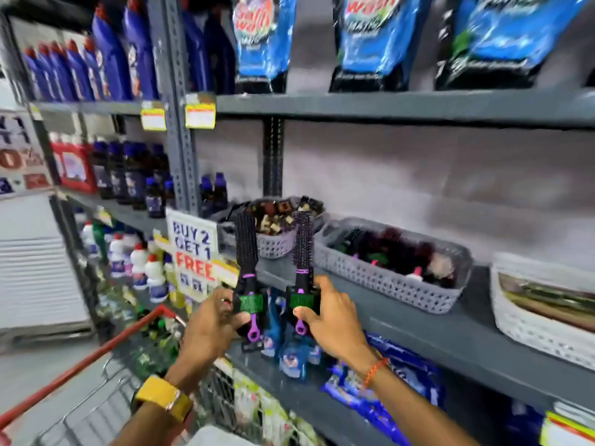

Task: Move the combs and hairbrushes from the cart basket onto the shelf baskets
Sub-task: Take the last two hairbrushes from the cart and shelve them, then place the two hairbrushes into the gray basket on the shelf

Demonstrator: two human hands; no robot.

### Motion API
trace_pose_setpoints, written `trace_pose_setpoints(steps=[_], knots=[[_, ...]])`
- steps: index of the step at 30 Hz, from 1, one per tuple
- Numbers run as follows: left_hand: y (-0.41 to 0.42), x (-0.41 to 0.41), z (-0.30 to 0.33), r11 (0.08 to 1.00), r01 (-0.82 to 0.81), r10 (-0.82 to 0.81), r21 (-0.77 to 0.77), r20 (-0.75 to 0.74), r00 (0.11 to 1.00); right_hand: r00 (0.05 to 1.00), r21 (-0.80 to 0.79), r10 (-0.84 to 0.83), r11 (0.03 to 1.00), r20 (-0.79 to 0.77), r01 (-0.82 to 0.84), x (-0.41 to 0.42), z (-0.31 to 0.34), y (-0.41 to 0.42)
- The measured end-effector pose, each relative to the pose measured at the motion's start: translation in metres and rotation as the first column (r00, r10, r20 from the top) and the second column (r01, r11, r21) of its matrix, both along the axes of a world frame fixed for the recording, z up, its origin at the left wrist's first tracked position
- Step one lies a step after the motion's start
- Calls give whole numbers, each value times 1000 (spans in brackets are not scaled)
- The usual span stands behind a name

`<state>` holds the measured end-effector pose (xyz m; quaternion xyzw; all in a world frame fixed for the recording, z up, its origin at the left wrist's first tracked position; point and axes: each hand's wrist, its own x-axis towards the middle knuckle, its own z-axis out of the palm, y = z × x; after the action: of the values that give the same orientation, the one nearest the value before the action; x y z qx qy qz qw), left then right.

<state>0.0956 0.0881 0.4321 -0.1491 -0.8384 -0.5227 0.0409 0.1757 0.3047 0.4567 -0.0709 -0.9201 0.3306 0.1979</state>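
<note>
My left hand (213, 326) grips a flat black hairbrush (246, 249) with a purple handle and a green band, held upright. A round black and purple hairbrush (302, 249) stands upright in my right hand (331, 313). Both brushes are raised in front of the grey shelf (450, 336). Behind them sits a small grey basket (277, 246) full of brown and cream hair clips. To its right a longer grey basket (386, 284) holds dark combs and brushes. The cart basket (106, 391), red-rimmed wire, is below at the lower left.
A white basket (528, 329) with flat items stands at the right of the shelf. A "Buy 2 Get 1 Free" sign (193, 252) hangs at the shelf's left end. Blue pouches and bottles fill the shelves above and below.
</note>
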Motion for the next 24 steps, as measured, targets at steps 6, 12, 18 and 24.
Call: trace_pose_setpoints(steps=[6, 12, 18, 24], knots=[[76, -17, 87, 955, 233, -229, 185, -44, 972, 985, -44, -143, 989, -97, 140, 17, 71, 60], [148, -56, 129, 900, 388, -407, 197, 65, 911, 950, -133, -296, 950, -100, 282, -5, 111, 111], [206, -118, 160, 889, 423, -457, 176, 275, 846, 910, -196, -408, 889, 74, 414, -60, 125, 156], [250, -170, 138, 899, 423, -362, -109, 357, 861, 860, -69, -410, 891, 304, 449, -103, 95, 167]])
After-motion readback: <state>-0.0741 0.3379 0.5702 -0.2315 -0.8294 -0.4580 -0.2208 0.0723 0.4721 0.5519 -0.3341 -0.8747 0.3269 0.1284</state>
